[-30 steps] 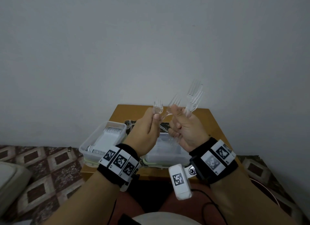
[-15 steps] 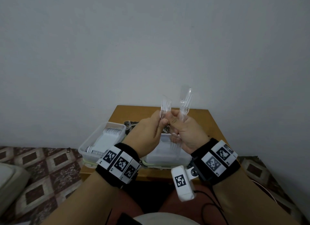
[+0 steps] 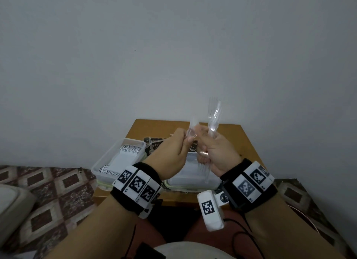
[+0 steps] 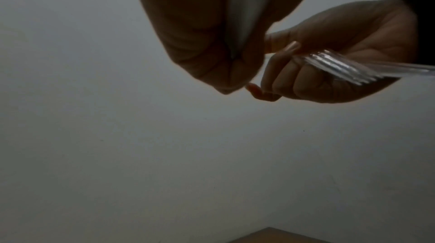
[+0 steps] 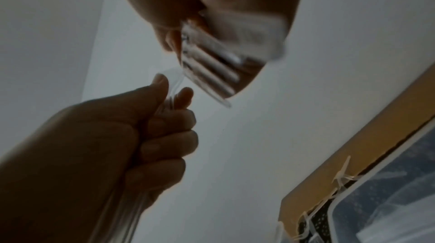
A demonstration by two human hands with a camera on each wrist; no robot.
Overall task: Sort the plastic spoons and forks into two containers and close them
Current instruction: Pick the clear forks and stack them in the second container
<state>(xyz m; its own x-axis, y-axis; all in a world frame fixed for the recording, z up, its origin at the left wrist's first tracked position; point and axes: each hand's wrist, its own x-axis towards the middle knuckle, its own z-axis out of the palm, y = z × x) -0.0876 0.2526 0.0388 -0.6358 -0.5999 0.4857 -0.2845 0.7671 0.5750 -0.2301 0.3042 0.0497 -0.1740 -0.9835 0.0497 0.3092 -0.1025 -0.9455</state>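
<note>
Both hands are raised above the small wooden table [image 3: 245,143]. My right hand [image 3: 214,148] grips a bunch of clear plastic forks [image 3: 214,116], tines up; their handles [image 3: 202,166] stick out below the fist. The same bunch of forks [image 5: 207,72] shows blurred in the right wrist view. My left hand [image 3: 179,146] pinches one clear fork [image 3: 193,127] between thumb and forefinger, close beside the bunch. Below the hands an open clear container [image 3: 191,181] sits on the table. To its left stands a second open container [image 3: 100,168] with white spoons [image 3: 128,152] stacked inside.
Several loose clear utensils [image 3: 149,143] lie on a dark patterned mat [image 3: 154,141] behind the containers. A plain grey wall rises right behind the table. Patterned floor [image 3: 48,185] spreads to the left, and a pale cushion [image 3: 11,204] lies at the far left edge.
The forks, first fanned apart, have been drawn together and stand more upright. The left hand's fork has come closer to the right hand's bunch. Both hands stay raised over the containers.
</note>
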